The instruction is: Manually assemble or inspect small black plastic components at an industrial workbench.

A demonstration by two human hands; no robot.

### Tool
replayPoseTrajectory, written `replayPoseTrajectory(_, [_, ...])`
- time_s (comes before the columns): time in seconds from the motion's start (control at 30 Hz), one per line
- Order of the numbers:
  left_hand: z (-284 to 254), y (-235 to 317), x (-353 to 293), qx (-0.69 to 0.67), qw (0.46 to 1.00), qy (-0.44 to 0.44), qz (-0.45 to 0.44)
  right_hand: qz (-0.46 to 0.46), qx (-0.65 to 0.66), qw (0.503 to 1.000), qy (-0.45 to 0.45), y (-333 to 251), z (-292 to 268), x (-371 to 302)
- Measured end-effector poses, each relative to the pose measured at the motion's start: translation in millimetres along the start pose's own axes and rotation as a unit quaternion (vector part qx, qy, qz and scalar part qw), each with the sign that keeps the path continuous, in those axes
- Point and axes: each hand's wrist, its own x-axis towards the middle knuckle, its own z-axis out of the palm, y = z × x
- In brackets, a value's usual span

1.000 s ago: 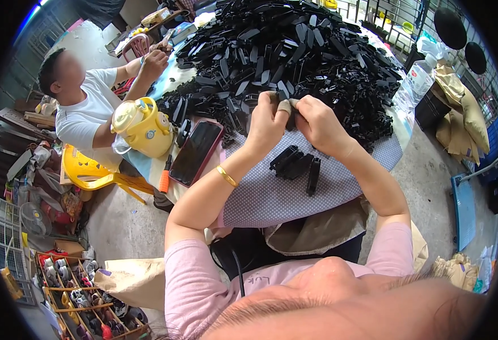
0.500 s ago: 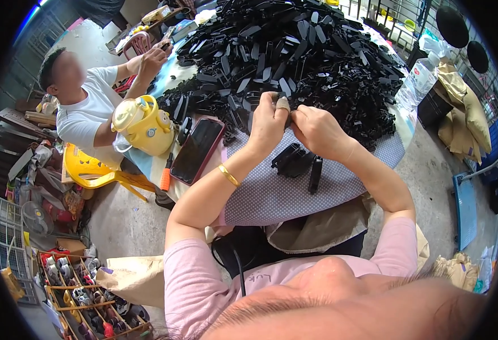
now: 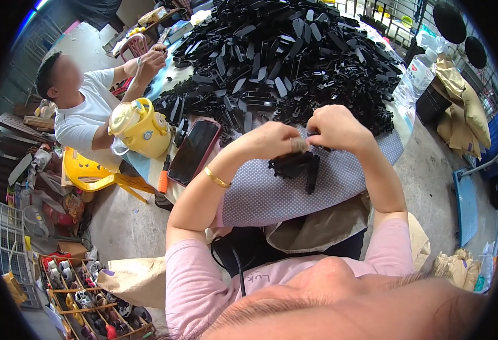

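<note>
My left hand and my right hand meet fingertip to fingertip above the near part of the table. Both are closed in a pinch, and whatever lies between the fingers is too small or hidden to make out. A tan covering wraps a digit of the left hand. Just below the hands, a small cluster of black plastic parts rests on the dotted cloth, with a longer black piece at its right. Beyond them rises a big heap of black plastic parts.
Left on the table are a smartphone, an orange-handled tool and a yellow jug. A person in a white shirt sits at the left, holding something small. A plastic bottle stands at the right edge.
Both hands have come down from the heap's near edge toward the cluster on the cloth. My left hand has turned, its fingers now pointing right. The other person's hands have barely moved.
</note>
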Motion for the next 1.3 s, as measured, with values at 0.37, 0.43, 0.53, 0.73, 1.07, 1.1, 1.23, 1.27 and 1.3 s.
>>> replayPoseTrajectory(0.37, [-5, -58, 60, 0.327, 0.821, 0.411, 0.224, -0.099, 0.043, 0.991, 0.073, -2, 13, 4])
replayPoseTrajectory(0.43, [-7, -55, 57, 0.288, 0.860, 0.389, 0.163, -0.115, 0.174, 0.957, 0.200, 0, 5, 6])
replayPoseTrajectory(0.53, [-8, -56, 54, 0.217, 0.857, 0.426, 0.194, -0.103, 0.337, 0.901, 0.255, 4, 2, 8])
replayPoseTrajectory(0.73, [-16, -36, 35, -0.435, 0.849, 0.285, 0.093, -0.028, 0.465, 0.838, 0.285, 10, 5, 15])
replayPoseTrajectory(1.07, [-10, -27, 17, -0.662, 0.729, 0.158, 0.078, -0.049, 0.482, 0.824, 0.293, 3, 17, 19])
replayPoseTrajectory(1.1, [-9, -26, 16, -0.619, 0.758, 0.185, 0.086, -0.050, 0.482, 0.824, 0.293, 2, 17, 19])
replayPoseTrajectory(1.23, [-15, -33, 14, -0.612, 0.771, 0.119, 0.133, -0.120, 0.368, 0.852, 0.351, 0, 12, 17])
replayPoseTrajectory(1.27, [-15, -29, 12, -0.611, 0.771, 0.119, 0.133, -0.150, 0.321, 0.860, 0.367, 1, 11, 17])
replayPoseTrajectory(1.3, [-16, -25, 10, -0.638, 0.754, 0.106, 0.118, -0.150, 0.321, 0.860, 0.367, 2, 12, 18])
